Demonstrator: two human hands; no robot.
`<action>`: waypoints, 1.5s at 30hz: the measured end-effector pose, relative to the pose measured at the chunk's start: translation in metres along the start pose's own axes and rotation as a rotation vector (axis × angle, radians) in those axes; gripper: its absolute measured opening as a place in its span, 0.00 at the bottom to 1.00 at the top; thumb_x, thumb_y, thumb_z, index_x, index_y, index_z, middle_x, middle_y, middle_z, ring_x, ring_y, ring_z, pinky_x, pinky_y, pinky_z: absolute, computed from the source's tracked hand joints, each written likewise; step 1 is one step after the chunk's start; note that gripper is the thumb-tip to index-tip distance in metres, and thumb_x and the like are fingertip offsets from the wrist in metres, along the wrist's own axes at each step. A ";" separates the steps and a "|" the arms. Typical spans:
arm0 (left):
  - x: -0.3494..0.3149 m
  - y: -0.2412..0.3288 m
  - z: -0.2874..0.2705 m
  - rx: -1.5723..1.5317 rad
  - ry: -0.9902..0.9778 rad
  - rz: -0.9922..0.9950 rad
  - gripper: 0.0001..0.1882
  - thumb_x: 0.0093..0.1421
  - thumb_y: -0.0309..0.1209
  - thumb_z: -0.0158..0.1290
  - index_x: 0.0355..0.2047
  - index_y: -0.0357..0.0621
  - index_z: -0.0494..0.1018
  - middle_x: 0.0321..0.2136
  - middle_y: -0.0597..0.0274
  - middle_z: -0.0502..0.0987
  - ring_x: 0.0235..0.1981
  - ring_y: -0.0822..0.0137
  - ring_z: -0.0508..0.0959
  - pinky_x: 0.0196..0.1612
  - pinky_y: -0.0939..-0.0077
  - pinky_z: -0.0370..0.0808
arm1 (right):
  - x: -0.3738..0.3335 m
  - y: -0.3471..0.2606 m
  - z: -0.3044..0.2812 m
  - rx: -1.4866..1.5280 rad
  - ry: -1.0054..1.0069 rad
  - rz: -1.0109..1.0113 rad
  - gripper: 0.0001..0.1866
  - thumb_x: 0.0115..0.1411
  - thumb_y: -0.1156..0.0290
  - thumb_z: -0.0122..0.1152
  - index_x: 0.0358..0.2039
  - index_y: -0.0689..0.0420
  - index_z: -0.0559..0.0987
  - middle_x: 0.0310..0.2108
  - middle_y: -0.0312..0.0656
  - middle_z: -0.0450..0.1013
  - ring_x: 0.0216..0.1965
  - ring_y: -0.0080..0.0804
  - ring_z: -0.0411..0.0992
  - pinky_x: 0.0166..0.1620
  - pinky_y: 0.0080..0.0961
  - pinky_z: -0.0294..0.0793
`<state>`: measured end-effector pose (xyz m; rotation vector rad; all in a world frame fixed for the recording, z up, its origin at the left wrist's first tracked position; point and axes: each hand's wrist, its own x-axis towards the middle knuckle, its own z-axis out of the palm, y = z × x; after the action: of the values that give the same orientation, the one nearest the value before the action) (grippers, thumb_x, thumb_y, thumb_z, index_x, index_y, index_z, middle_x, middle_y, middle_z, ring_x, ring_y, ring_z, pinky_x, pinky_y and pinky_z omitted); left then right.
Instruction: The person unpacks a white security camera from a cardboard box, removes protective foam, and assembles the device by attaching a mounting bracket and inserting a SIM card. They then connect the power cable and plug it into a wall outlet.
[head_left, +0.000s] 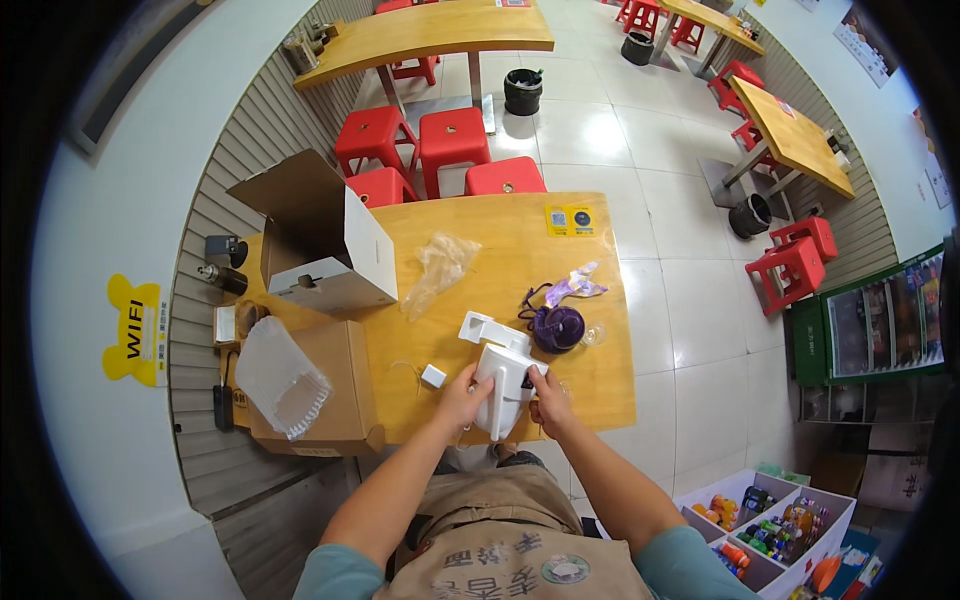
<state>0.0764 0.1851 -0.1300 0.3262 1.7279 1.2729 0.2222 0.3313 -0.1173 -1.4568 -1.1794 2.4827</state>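
Note:
Near the front edge of the wooden table [590, 390], I hold a white plastic device [497, 398] with a boxy body; its exact kind I cannot make out. My left hand [462, 398] grips its left side, thumb on top. On its right side, my right hand [550, 402] is curled, thumb against the upper corner beside a small dark patch. A white bracket-like part [488, 328] extends from behind the device; whether it is joined on I cannot tell. Beyond sits a round purple object [557, 329] with a dark cord. A small white cube-shaped adapter [433, 376] lies near my left hand.
An open white carton [365, 250] stands at the table's left, behind a brown cardboard box [345, 385] topped by a clear plastic sleeve [280, 375]. A crumpled plastic bag [440, 270] lies mid-table. Red stools [452, 140] line the far side; a divided drinks bin [690, 510] stands at lower right.

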 end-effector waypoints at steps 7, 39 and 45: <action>-0.113 0.102 -0.006 0.497 0.035 0.405 0.28 0.61 0.23 0.58 0.63 0.38 0.70 0.55 0.47 0.74 0.54 0.54 0.77 0.59 0.67 0.71 | -0.004 -0.001 -0.019 0.250 -0.270 0.103 0.45 0.66 0.24 0.33 0.64 0.47 0.72 0.49 0.39 0.80 0.47 0.31 0.80 0.46 0.34 0.83; -0.250 0.248 -0.133 -0.014 -0.406 0.133 0.15 0.60 0.18 0.58 0.47 0.40 0.71 0.31 0.74 0.65 0.27 0.84 0.61 0.32 0.88 0.63 | -0.221 -0.099 0.112 0.753 -0.646 0.114 0.53 0.55 0.23 0.54 0.60 0.63 0.71 0.52 0.61 0.72 0.53 0.56 0.72 0.54 0.49 0.73; -0.267 0.253 -0.137 -0.271 -0.385 0.241 0.09 0.63 0.19 0.57 0.43 0.39 0.73 0.33 0.69 0.71 0.31 0.83 0.68 0.34 0.86 0.68 | -0.230 -0.100 0.121 0.612 -0.529 0.244 0.64 0.44 0.12 0.48 0.56 0.64 0.74 0.50 0.56 0.75 0.52 0.54 0.75 0.55 0.47 0.75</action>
<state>0.0339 0.0307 0.2283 0.5899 1.2011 1.4860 0.2262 0.2432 0.1472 -0.8457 -0.1841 3.1006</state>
